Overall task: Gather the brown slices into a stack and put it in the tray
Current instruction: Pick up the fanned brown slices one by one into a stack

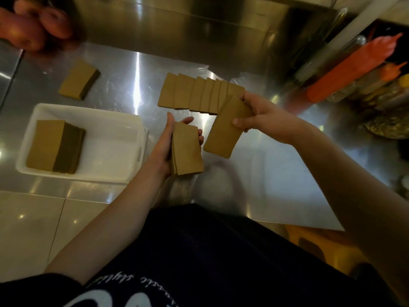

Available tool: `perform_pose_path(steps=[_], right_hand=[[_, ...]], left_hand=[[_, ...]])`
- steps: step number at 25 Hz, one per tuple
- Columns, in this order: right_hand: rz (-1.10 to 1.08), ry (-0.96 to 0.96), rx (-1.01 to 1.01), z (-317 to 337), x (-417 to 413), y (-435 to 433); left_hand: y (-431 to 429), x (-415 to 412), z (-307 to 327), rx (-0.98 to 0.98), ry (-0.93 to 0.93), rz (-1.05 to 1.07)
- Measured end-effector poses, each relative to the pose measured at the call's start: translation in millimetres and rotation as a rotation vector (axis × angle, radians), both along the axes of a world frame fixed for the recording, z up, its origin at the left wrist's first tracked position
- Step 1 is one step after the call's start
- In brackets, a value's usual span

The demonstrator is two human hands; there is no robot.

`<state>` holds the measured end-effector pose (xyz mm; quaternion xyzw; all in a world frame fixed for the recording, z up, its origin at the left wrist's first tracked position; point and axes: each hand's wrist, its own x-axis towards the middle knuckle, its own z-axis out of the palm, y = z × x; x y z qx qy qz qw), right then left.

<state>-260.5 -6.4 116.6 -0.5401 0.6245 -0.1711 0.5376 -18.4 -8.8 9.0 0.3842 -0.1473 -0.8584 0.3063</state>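
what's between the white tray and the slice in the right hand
In the head view, the left hand with its small stack of slices sits between the white tray and the slice that the right hand holds.

- The worktop is polished metal, like stainless steel, glossy and streaked with bright reflections.
- The back wall is the same shiny metal.
- The tray looks like smooth white plastic with a soft sheen.
- The brown slices fanned out on the worktop have a matt, even, smooth face, with no shine.
- The stack in the tray is matt tan on top and darker on its side.
- A clear film lies glossy and crinkled on the worktop.
- The orange bottles look like smooth plastic.
- The person's dark shirt is matt cloth.
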Motion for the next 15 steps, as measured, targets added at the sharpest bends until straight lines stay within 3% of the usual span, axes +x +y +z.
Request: perform_pose_path(steps=[8, 15], right_hand=[[0.141, 0.119, -0.098, 9.8, 65.2, 6.7], [0.243, 0.369, -0.311, -9.0, 85.3, 8.6]], left_hand=[[3.0, 2.0, 6.8, 0.001, 0.017, -0.106], [-1.8, 6.1, 6.1, -0.012, -0.010, -0.101]])
